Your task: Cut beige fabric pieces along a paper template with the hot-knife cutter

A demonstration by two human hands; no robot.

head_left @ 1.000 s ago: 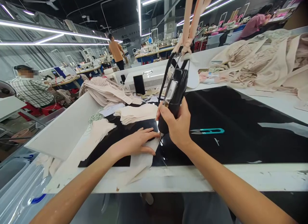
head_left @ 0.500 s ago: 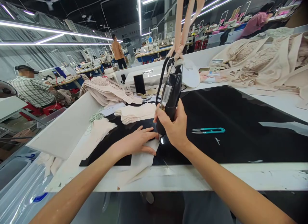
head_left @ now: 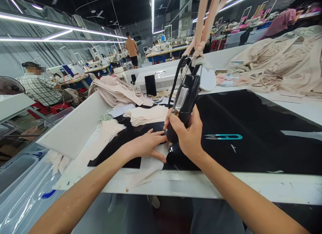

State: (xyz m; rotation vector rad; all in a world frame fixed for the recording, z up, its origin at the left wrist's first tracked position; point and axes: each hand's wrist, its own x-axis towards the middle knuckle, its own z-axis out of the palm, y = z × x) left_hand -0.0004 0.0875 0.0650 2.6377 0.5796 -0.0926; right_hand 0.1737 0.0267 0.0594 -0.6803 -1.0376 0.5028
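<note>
My right hand [head_left: 187, 135] is wrapped round a black hand-held cutting tool [head_left: 184, 101] that hangs from beige straps [head_left: 205, 26] overhead. The tool's tip touches a pale cream fabric piece [head_left: 151, 165] lying on the glossy black table surface [head_left: 251, 126]. On that fabric, just left of the tip, my left hand [head_left: 148, 145] lies flat with fingers stretched out, pressing it down. The fabric droops over the white front edge of the table.
Teal thread snips [head_left: 223, 137] lie on the black surface to the right. A stack of cream cut pieces [head_left: 147, 115] sits behind my hands, a pile of beige garments [head_left: 281, 63] at the back right. Other people work at tables beyond.
The tool and my right hand have stayed at the fabric's edge, the tip shifting slightly along it. The view has moved a little to the left. My left hand remains flat on the fabric.
</note>
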